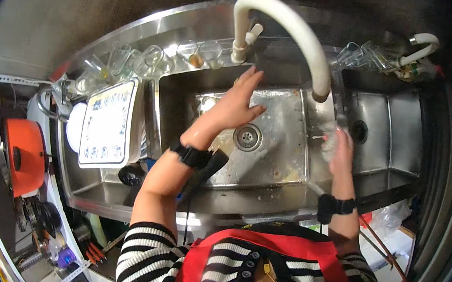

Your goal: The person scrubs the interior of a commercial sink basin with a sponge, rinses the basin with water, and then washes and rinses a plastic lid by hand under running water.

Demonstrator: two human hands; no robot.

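Note:
Over the large middle basin of a stainless steel sink [267, 163] my left hand [239, 100] is raised with its fingers apart, holding nothing. The round drain strainer [247, 137] lies below and to the right of it. My right hand [343, 153] is at the divider between the middle and right basins, shut on a greyish scrubber or cloth [328, 143], which is blurred. A white curved faucet [288, 13] arches above the middle basin, its spout end just above my right hand. Both wrists wear black straps.
Several drinking glasses [151, 58] line the back ledge, with more [359, 56] at the right. A white printed board or lid [107, 122] rests over the left basin. A second white faucet [426, 43] stands back right. An orange pot [23, 158] sits on the left shelf.

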